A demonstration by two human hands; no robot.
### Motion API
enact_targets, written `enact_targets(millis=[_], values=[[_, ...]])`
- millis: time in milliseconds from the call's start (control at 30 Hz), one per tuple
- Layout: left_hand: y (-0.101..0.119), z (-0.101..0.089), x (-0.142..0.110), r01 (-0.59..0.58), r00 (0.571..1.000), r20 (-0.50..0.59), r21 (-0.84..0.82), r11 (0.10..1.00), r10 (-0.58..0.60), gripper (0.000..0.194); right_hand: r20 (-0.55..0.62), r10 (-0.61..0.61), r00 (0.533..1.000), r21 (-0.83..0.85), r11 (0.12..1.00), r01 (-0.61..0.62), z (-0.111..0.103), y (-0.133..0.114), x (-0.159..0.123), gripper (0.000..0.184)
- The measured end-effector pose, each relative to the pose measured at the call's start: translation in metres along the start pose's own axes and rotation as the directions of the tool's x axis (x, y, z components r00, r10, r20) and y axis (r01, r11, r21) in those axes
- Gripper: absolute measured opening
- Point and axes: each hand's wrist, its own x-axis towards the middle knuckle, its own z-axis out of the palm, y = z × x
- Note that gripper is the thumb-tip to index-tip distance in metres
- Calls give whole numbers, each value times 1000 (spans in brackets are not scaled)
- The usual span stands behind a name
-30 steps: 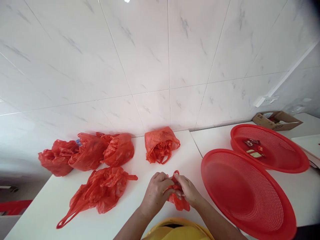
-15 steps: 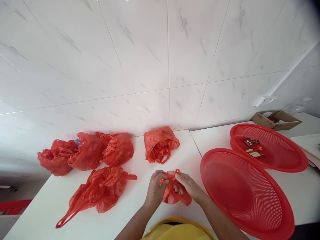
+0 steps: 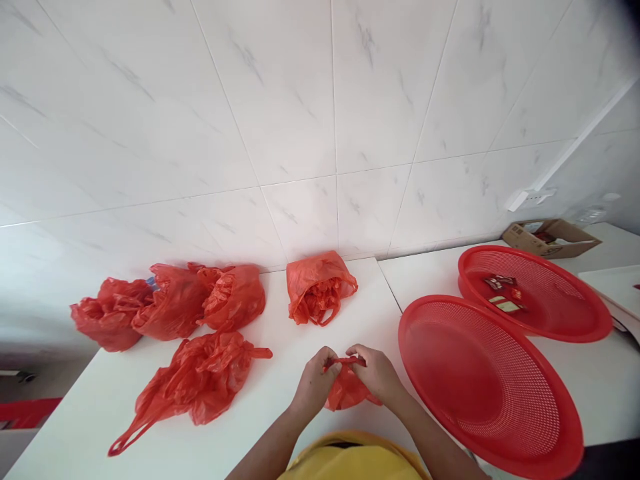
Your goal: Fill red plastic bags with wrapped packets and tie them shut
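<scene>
A small red plastic bag (image 3: pixel 349 390) hangs low over the white table, just in front of my yellow top. My left hand (image 3: pixel 316 379) pinches one side of its upper edge, and my right hand (image 3: pixel 376 373) pinches the other. Between them the edge is drawn into a short band. What the bag contains is hidden. Beyond my hands, near the wall, another red plastic bag (image 3: pixel 320 283) lies with its mouth toward me, stuffed with crumpled red plastic. To the left, a loose crumpled red bag (image 3: pixel 200 380) spreads out with one handle trailing.
Several full red bags (image 3: pixel 173 303) stand along the wall at left. At right, a red plastic basket (image 3: pixel 465 373) lies before a second basket (image 3: pixel 555 300) holding small packets (image 3: pixel 503 293). Behind them sits an open cardboard box (image 3: pixel 560 248). A tiled wall (image 3: pixel 300 100) bounds the white table (image 3: pixel 280 407).
My hands have gone from handling the bag's bunched top and loop to holding its edge stretched between them. The right hand's fingers have turned over the edge.
</scene>
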Motion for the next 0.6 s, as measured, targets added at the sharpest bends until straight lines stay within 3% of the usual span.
enact_targets(millis=[67,167,267,400,600], values=[[1,-1,-1,8,1000,-3,28,1000,-8,4,9,-3,1000,42,999,2,1,-2,0,26],[0,-2,-2,8,1000,-3,77,997,-8,5,76,4,997,261,965,-23,0,-7,0,30],[-5,-5,-3,-97,994,-29,133,986,102,6,77,-24,997,379,926,-7,-3,-2,4,38],[-23,-21,-8,-225,971,-34,220,949,237,12,-109,58,992,282,959,-25,-7,23,15,41],[-54,-51,-27,-78,997,39,261,962,70,11,-210,148,966,171,979,-113,-2,59,20,49]])
